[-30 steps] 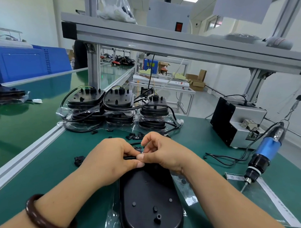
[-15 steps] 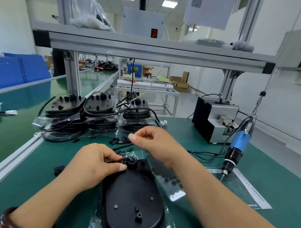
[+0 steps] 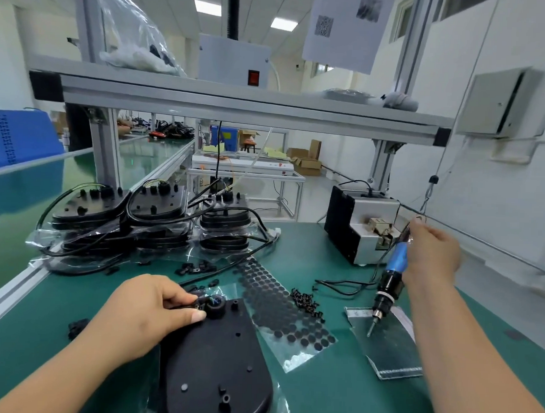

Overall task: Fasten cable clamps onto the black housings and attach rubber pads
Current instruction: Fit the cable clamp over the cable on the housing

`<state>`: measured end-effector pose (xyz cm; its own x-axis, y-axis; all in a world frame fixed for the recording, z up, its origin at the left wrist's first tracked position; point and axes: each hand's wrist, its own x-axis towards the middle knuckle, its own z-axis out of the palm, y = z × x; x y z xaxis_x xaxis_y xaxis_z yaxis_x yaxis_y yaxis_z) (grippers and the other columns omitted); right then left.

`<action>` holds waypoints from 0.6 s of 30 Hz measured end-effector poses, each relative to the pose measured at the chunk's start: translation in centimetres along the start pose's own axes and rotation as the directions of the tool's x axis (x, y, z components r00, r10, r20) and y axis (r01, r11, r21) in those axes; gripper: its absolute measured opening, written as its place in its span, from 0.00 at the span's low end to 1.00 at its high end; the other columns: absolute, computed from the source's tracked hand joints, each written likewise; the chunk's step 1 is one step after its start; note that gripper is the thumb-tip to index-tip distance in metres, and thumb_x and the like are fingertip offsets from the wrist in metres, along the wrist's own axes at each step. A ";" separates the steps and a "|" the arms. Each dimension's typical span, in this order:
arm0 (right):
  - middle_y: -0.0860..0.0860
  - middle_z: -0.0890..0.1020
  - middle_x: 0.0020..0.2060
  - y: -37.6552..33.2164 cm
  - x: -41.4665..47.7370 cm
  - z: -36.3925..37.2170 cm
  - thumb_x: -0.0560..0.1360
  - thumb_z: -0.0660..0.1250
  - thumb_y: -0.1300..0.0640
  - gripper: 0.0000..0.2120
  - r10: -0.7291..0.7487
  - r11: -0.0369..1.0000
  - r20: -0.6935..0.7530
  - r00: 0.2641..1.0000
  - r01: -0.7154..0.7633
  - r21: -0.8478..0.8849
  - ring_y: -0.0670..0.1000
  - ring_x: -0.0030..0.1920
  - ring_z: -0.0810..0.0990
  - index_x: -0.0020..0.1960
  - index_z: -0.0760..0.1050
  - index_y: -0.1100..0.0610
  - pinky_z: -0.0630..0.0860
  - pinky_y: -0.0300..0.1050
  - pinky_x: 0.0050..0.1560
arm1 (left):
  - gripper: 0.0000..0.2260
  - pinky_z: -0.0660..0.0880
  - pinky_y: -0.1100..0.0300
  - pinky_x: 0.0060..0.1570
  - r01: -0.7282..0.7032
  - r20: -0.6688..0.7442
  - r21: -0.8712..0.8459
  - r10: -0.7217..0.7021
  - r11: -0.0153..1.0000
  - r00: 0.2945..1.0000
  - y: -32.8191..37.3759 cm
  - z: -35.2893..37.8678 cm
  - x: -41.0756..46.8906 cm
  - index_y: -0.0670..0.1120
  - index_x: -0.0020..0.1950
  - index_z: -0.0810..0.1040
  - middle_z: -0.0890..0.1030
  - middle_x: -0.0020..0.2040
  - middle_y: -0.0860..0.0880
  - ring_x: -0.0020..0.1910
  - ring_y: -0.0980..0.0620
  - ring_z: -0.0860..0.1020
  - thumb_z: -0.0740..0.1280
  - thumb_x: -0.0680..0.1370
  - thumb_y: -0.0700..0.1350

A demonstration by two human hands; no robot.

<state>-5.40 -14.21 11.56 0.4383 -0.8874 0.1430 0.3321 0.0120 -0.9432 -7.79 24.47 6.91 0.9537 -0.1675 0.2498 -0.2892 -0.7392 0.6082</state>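
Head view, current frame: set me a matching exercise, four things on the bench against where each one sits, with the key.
Things
1. blue screwdriver
2. rubber pad sheet
3. loose screws
4. stacked housings

Places
A. back left of the green mat, in clear plastic
B. gripped upright by the right hand
C. flat, just right of the front housing, where the left hand pinches a small black part
D. heaped between the pad sheet and the screwdriver's tip

Pairs: 1-B, 2-C, 3-D, 4-A
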 end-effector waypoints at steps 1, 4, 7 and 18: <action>0.47 0.76 0.34 0.4 0.4 -0.5 0.75 0.70 0.55 0.05 0.019 1.000 -0.039 0.999 -0.019 0.013 0.48 0.35 0.73 0.42 0.76 0.54 0.70 0.39 0.34 | 0.07 0.66 0.71 0.34 0.002 -0.001 0.002 -0.002 1.000 1.000 0.0 0.0 0.0 0.60 0.37 0.81 0.81 0.37 0.58 0.37 0.62 0.77 0.78 0.64 0.55; 0.49 0.78 0.38 1.1 1.1 -1.5 0.75 0.70 0.54 0.07 0.097 0.995 -0.091 0.991 -0.097 0.006 0.50 0.39 0.76 0.41 0.75 0.55 0.72 0.39 0.37 | 0.07 0.67 0.69 0.35 0.005 -0.002 0.001 -0.005 1.000 1.000 -0.1 0.0 0.0 0.61 0.36 0.81 0.82 0.36 0.57 0.37 0.62 0.78 0.78 0.63 0.55; 0.59 0.80 0.51 2.0 1.4 -2.1 0.76 0.68 0.51 0.14 0.221 0.974 -0.051 0.974 -0.223 -0.033 0.57 0.49 0.80 0.52 0.77 0.63 0.77 0.53 0.50 | 0.07 0.68 0.68 0.35 0.004 0.004 -0.002 -0.004 1.000 1.000 -0.1 -0.1 -0.1 0.61 0.35 0.82 0.82 0.36 0.58 0.38 0.62 0.78 0.78 0.63 0.56; 0.63 0.79 0.50 3.8 1.2 -3.3 0.82 0.56 0.48 0.20 0.442 0.794 0.517 0.733 -0.588 0.155 0.60 0.48 0.81 0.64 0.68 0.63 0.77 0.56 0.49 | 0.08 0.66 0.74 0.31 0.008 0.009 0.000 -0.008 1.000 1.000 0.3 -0.2 -0.2 0.62 0.33 0.80 0.81 0.34 0.59 0.34 0.67 0.76 0.79 0.63 0.55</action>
<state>-6.39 -16.71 7.19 0.8999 -0.4071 -0.1566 0.1355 0.6023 -0.7867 -8.11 24.43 7.16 0.9565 -0.1676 0.2387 -0.2820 -0.7405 0.6100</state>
